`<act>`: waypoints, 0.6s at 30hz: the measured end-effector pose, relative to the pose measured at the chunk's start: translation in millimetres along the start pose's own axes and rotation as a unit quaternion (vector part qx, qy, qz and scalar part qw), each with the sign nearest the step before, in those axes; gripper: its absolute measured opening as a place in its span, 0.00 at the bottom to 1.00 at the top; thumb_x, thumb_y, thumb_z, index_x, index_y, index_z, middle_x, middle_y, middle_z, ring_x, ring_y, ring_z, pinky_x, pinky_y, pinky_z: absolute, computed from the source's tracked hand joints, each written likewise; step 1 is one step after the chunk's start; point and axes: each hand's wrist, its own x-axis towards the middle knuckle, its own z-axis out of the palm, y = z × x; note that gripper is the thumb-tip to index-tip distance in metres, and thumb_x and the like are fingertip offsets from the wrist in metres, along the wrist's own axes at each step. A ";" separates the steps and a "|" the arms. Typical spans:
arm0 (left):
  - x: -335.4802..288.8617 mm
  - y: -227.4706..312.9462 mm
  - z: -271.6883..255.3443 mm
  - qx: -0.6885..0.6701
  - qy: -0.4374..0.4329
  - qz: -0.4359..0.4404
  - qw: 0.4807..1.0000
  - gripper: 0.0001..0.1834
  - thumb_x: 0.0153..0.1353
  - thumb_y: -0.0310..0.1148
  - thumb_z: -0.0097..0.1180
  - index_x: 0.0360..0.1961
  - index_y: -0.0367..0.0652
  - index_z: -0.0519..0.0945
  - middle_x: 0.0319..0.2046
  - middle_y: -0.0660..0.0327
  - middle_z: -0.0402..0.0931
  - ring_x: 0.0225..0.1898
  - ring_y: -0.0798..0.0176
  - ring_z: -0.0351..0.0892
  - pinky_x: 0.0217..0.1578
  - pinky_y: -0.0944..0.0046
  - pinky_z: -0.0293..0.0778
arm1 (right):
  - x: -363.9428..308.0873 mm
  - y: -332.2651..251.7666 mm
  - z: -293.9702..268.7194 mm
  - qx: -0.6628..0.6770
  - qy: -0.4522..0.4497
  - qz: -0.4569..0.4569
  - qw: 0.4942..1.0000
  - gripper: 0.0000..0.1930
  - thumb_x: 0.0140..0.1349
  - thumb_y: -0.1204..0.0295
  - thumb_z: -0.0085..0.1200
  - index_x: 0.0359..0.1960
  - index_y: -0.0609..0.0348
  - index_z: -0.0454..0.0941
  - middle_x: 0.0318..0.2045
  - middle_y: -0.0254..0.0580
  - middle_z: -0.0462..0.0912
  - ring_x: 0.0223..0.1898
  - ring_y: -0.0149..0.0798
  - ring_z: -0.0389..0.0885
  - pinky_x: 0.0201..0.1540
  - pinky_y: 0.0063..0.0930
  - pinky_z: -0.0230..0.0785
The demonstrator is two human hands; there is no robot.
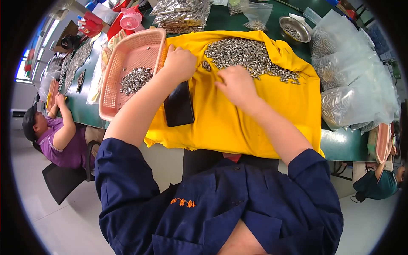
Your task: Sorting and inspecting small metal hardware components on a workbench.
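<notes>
A heap of small, shiny metal cylinders (240,51) lies on a yellow cloth (255,123) spread over the table. At the left end of the cloth, beside the rim of a pink plastic basket (114,55), is my left hand (179,63), its fingers curled. More metal cylinders (136,80) lie in the basket. My right hand (240,85) is at the near edge of the heap, fingers bent and thumb toward the left. Whatever either hand holds is hidden or too small to make out. Below my left wrist lies a black smartphone (179,105).
Clear bags of metal parts (338,72) are piled at the right. A metal bowl (294,29) and more bags (180,15) stand at the back. At the left, a person in purple (63,131) sits by the green table (87,112); another person (378,180) is at far right.
</notes>
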 end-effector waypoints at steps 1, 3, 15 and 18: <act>-0.2 -1.3 -1.3 0.002 0.002 0.004 1.000 0.15 0.47 0.45 0.54 0.25 0.42 0.78 0.29 0.59 0.76 0.37 0.54 0.74 0.48 0.49 0.61 | -2.6 -3.2 5.3 -0.019 0.003 -0.002 1.000 0.09 0.46 0.68 0.55 0.29 0.58 0.77 0.26 0.43 0.76 0.34 0.45 0.72 0.41 0.34 0.64; -11.2 -10.3 -12.1 -0.200 0.079 0.004 0.977 0.10 0.46 0.39 0.53 0.25 0.46 0.78 0.29 0.59 0.75 0.37 0.54 0.73 0.51 0.45 0.58 | -5.5 -5.8 5.6 -0.018 0.019 -0.005 1.000 0.10 0.46 0.68 0.56 0.30 0.57 0.78 0.26 0.42 0.76 0.34 0.44 0.72 0.41 0.34 0.64; -18.9 -31.2 -19.6 -0.416 0.166 0.078 0.891 0.08 0.46 0.32 0.55 0.22 0.38 0.72 0.29 0.58 0.74 0.39 0.55 0.73 0.46 0.61 0.66 | -10.3 2.2 -23.4 0.051 0.082 -0.005 0.995 0.14 0.47 0.67 0.56 0.36 0.59 0.76 0.30 0.42 0.75 0.37 0.45 0.71 0.44 0.34 0.63; -19.7 -31.8 -25.6 -0.331 0.149 0.096 0.927 0.10 0.47 0.34 0.56 0.28 0.39 0.77 0.39 0.55 0.73 0.42 0.53 0.73 0.45 0.61 0.68 | -16.8 43.6 -65.6 -0.085 0.200 0.040 0.975 0.23 0.43 0.67 0.60 0.42 0.61 0.71 0.35 0.43 0.74 0.40 0.47 0.69 0.44 0.37 0.63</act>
